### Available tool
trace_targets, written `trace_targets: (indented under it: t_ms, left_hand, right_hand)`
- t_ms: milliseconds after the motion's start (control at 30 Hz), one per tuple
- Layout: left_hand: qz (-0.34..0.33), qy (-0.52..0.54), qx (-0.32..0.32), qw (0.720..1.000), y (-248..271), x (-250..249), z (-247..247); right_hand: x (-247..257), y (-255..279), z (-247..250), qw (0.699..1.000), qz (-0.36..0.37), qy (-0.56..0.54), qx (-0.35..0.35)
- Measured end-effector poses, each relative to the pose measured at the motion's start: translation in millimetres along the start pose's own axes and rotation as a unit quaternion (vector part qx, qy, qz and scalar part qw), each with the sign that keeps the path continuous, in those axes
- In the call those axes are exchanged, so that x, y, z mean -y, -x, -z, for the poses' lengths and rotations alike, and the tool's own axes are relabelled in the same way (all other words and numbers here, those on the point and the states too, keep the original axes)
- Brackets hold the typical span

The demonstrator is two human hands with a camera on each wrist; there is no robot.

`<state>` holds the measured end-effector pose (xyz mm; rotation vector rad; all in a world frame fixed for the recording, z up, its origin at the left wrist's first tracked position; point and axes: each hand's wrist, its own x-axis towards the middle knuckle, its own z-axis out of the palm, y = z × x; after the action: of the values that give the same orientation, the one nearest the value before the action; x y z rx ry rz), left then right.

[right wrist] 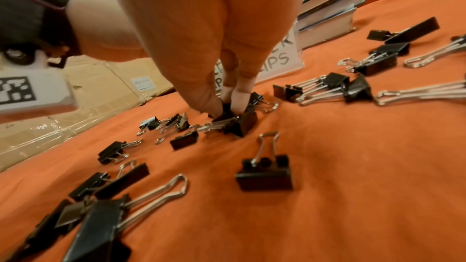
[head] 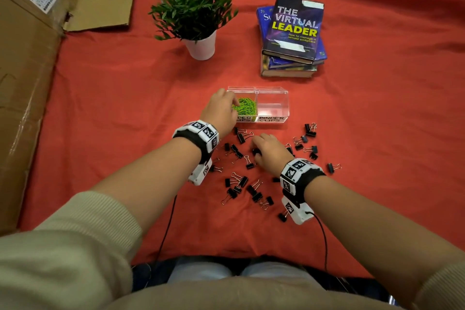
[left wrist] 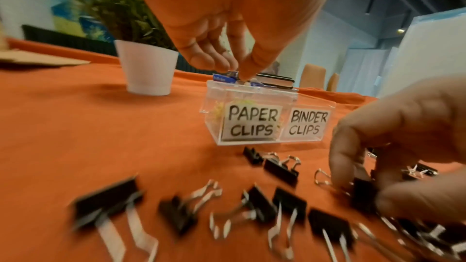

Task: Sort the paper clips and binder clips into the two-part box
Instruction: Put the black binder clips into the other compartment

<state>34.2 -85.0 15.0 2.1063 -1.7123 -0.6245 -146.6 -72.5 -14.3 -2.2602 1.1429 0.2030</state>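
The clear two-part box [head: 272,88] stands on the red cloth, labelled PAPER CLIPS and BINDER CLIPS [left wrist: 309,124]. Green paper clips [head: 245,106] fill its left part; the right part [head: 273,108] holds nothing. My left hand [head: 221,108] hovers over the left part, fingertips [left wrist: 214,63] pointing down and drawn near together, with nothing seen between them. Several black binder clips [head: 239,181] lie scattered in front of the box. My right hand [head: 268,152] is down among them, thumb and fingers [right wrist: 209,105] pinching one binder clip [right wrist: 246,122] that lies on the cloth.
A potted plant [head: 198,20] in a white pot and a stack of books [head: 292,38] stand behind the box. Flattened cardboard [head: 30,83] covers the left side. Thin black cables [head: 168,229] run from both wrist cameras toward my lap.
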Motion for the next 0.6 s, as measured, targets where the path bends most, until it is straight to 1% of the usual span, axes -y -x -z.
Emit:
trace_targets:
  t_ms: [67, 100, 167, 233, 300, 333, 400, 500, 567, 600]
  left_hand:
    - [0.042, 0.018, -0.022, 0.999, 12, 13, 0]
    - [0.067, 0.021, -0.017, 0.997, 19, 21, 0]
    - [0.105, 0.01, 0.015, 0.994, 32, 39, -2]
    - [0.128, -0.02, 0.069, 0.989, 45, 52, -5]
    - [0.129, -0.052, 0.114, 0.984, 56, 59, -10]
    - [0.122, -0.063, 0.125, 0.983, 60, 60, -12]
    - [0.108, -0.069, 0.123, 0.984, 64, 62, -16]
    - [0.111, -0.059, 0.118, 0.985, 64, 61, -18]
    - [0.11, -0.047, 0.114, 0.986, 65, 61, -17]
    - [0.105, -0.041, 0.111, 0.987, 66, 60, -17]
  right_hand:
    - [-3, 1, 2, 1.0, 0.015, -0.01, 0.005]
    - [-3, 1, 3, 1.0, 0.02, -0.011, 0.008]
    - [-2, 0, 4, 1.0, 0.021, -0.007, 0.014]
    - [-2, -1, 4, 1.0, 0.015, 0.003, 0.019]
    - [-3, -1, 3, 1.0, 0.012, 0.016, 0.019]
    - [-3, -1, 3, 1.0, 0.014, 0.02, 0.015]
    - [-3, 0, 3, 1.0, 0.016, 0.013, 0.007]
    - [-2, 2, 7, 1.0, 0.011, -0.022, 0.007]
    - [-1, 2, 14, 0.998, -0.001, -0.067, -0.013]
    - [0, 2, 21, 0.994, -0.009, -0.1, -0.033]
